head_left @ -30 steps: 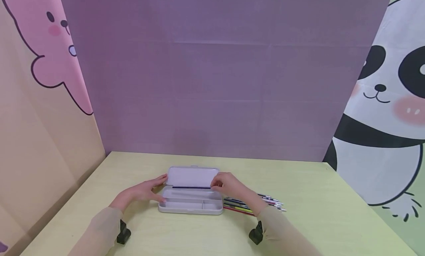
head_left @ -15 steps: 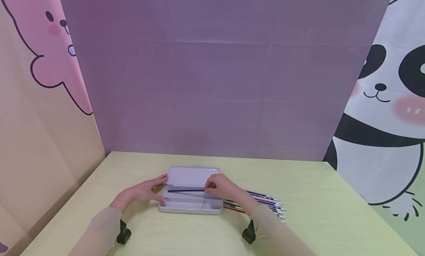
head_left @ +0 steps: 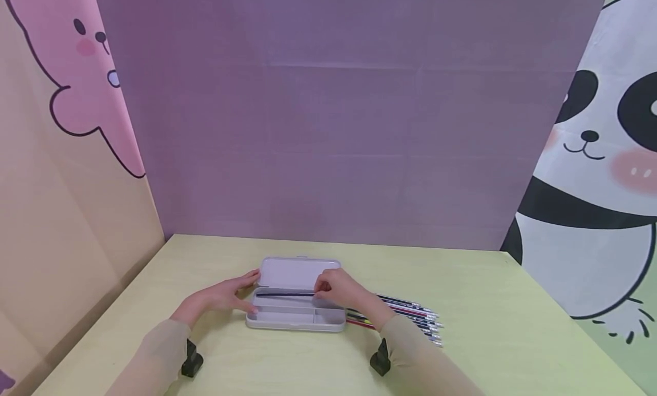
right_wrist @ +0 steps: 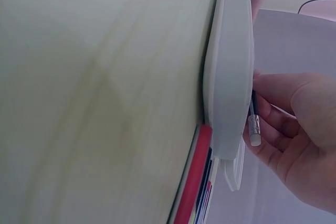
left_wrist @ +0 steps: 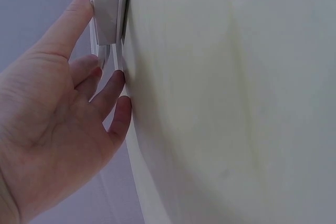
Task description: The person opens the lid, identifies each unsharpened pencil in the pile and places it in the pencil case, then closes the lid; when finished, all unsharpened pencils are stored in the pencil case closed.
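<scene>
Your right hand [head_left: 343,290] pinches a dark pencil [head_left: 284,294] over the open case [head_left: 295,318], which sits mid-desk toward the near edge. Your left hand [head_left: 220,298] rests flat-fingered against the case's left end. The risk: the pencil's far tip could catch the divider and tip out, or the case could slide toward the spare pencils [head_left: 410,315].

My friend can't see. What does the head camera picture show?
A right hand holds a dark pencil over an open grey pencil case on a pale table. The left hand rests on the case's left end; more pencils lie right.
</scene>
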### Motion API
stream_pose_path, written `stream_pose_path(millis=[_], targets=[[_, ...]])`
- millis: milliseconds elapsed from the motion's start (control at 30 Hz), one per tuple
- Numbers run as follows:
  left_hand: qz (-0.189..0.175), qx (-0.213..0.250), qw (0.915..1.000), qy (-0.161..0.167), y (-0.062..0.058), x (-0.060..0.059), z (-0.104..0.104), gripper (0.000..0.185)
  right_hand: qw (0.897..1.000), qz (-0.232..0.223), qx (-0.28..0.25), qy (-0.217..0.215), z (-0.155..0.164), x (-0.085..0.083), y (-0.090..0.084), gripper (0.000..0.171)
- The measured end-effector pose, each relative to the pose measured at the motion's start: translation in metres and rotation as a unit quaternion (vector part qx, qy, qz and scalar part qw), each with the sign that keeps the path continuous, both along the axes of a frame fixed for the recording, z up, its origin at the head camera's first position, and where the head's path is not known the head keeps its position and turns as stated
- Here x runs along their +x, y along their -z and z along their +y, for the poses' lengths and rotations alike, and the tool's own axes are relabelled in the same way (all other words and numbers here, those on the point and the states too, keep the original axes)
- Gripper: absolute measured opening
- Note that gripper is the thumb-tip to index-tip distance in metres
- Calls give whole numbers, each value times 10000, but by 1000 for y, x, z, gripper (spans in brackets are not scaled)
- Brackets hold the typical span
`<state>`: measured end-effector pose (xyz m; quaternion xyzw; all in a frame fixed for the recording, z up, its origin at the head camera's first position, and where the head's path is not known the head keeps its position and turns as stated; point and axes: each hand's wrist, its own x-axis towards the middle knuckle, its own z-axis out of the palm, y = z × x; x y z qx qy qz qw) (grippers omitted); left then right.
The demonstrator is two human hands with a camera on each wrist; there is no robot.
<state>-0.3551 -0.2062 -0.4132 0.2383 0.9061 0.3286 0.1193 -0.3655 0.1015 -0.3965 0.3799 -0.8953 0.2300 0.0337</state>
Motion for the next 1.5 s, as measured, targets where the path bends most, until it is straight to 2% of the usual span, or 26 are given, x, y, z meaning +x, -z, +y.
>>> stream_pose_path(millis=[167,300,467,700,1233,1500], targets=[[-70,11,10000,-27,2,0,0,95,9999,-68,73,90,-1,0,3,5],[-74,31,10000,-48,3,0,1,95,9992,60,261,311,0,0,4,6],[-106,92,9999,-68,2,1,2,96,9987,150,258,404,2,0,3,6],[-56,49,10000,-27,1,2,2,96,9986,-56,237,465,5,1,-2,6],[-71,27,9999,-75,0,3,3,95,9972,-514,-228,499,25,4,-4,14],[-55,30,10000,-54,0,3,2,94,9960,-557,-420,567,43,5,-6,16]])
